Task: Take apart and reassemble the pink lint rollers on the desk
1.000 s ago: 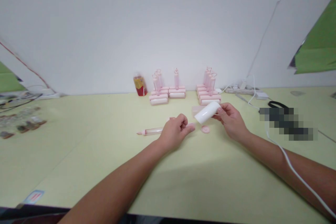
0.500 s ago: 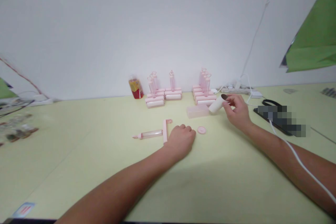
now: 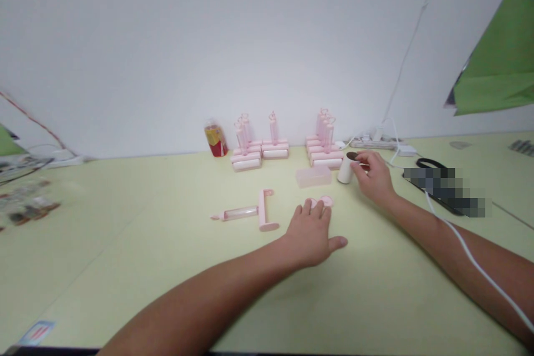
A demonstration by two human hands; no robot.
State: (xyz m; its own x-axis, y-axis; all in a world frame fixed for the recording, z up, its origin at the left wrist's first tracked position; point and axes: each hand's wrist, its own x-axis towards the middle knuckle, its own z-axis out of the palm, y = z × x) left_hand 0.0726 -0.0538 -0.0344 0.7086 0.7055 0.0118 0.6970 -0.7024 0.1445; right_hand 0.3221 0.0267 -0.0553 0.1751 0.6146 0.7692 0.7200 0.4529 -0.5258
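Observation:
A white paper roll (image 3: 346,170) with a dark hollow end stands nearly upright on the table, pinched at its top by the thumb and fingers of my right hand (image 3: 374,178). My left hand (image 3: 311,236) lies palm down with its fingers spread, fingertips at two small pink discs (image 3: 327,201). To its left is a pink lint roller handle (image 3: 262,208) with a clear tube grip, lying on its side. A translucent pink cover (image 3: 314,177) rests between the discs and the back row.
Several pink lint rollers (image 3: 327,157) stand in groups along the wall. A red and yellow packet (image 3: 216,139) is at their left. On the right lie a power strip (image 3: 375,142), a black phone-like item (image 3: 438,192) and a white cable (image 3: 463,245) crossing my right forearm.
My left hand has moved right, away from the handle, and its fingers have spread onto the discs. The roll in my right hand has gone from tilted to nearly upright.

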